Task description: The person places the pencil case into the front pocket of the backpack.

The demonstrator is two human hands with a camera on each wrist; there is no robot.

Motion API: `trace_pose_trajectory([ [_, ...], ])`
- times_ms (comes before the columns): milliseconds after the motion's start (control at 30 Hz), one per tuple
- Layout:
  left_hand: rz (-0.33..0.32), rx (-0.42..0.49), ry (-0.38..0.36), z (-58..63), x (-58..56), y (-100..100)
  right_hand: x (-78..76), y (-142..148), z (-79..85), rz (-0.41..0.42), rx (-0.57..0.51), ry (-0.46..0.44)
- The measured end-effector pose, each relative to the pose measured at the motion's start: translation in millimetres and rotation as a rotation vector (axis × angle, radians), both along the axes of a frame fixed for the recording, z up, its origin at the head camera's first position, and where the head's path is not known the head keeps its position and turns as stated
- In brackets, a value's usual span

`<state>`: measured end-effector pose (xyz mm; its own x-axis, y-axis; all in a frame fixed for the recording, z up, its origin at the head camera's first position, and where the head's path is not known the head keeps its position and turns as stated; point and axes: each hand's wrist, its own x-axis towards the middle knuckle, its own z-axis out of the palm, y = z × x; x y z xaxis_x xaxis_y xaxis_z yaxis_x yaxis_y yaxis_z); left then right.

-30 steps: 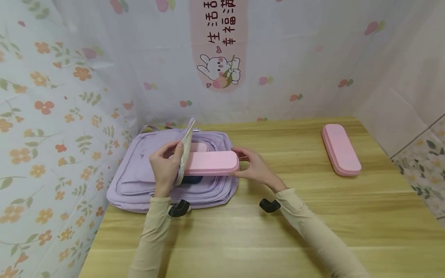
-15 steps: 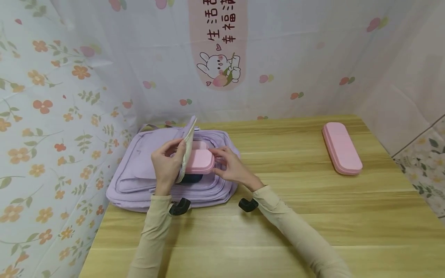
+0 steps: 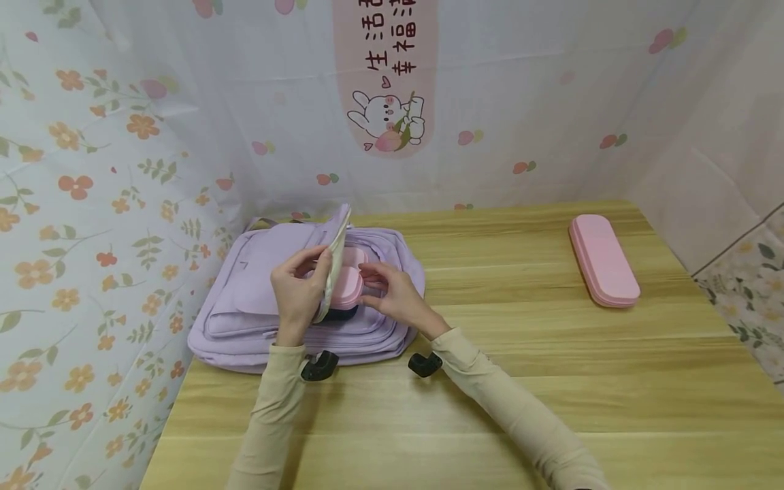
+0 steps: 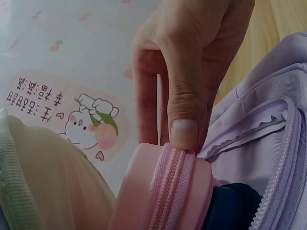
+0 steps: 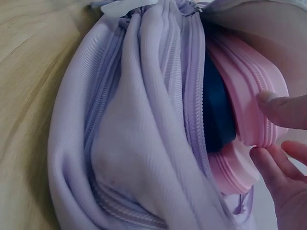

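A lilac backpack (image 3: 260, 255) lies on the table with its front pocket unzipped. My left hand (image 3: 297, 292) pinches the pocket's cream-lined flap (image 3: 336, 262) and holds it raised. With thumb and fingertips, my right hand (image 3: 397, 298) pinches the end of a pink zippered pencil case (image 3: 348, 286); the rest of that case is hidden inside the pocket. In the left wrist view, the right thumb presses on the case's zipper (image 4: 168, 191). Another pink case (image 5: 232, 167) sits in the pocket beside it, along with a dark blue object (image 5: 218, 110), mostly hidden.
Toward the back right of the wooden table (image 3: 502, 272) lies one more pink case (image 3: 603, 260). A printed white curtain (image 3: 520, 102) hangs behind the table, and a floral one (image 3: 110, 238) borders the left side. Black mounts (image 3: 425, 365) sit at both wrists.
The right hand has moved left, pushing the pink pencil case deeper into the pocket, so much less of it shows. The left hand keeps holding the flap, shifting slightly right.
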<state>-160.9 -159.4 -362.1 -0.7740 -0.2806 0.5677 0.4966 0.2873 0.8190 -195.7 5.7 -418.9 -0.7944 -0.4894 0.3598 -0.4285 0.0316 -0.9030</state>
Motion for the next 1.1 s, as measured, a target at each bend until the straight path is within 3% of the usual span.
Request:
trace_pose_trajectory([
  [200,0.014,-0.012,0.002,-1.1,-0.5,1,3.5,2,-0.8,-0.059,0.036,0.077],
  [367,0.017,-0.025,-0.006,-2.9,0.5,2,5.3,9,-1.9,-0.056,0.046,0.122],
  [500,0.035,-0.030,-0.015,-5.1,1.4,3,-5.3,20,-16.8,-0.095,0.074,0.146],
  [633,0.030,-0.028,-0.023,-6.9,1.6,3,-17.3,40,-28.9,-0.186,0.157,0.165],
  [833,0.019,-0.045,-0.036,-9.4,1.8,4,-24.4,76,-30.9,-0.295,0.275,0.168],
  [1100,0.010,-0.065,-0.049,-13.3,1.8,7,-27.9,120,-29.5,-0.379,0.361,0.149],
])
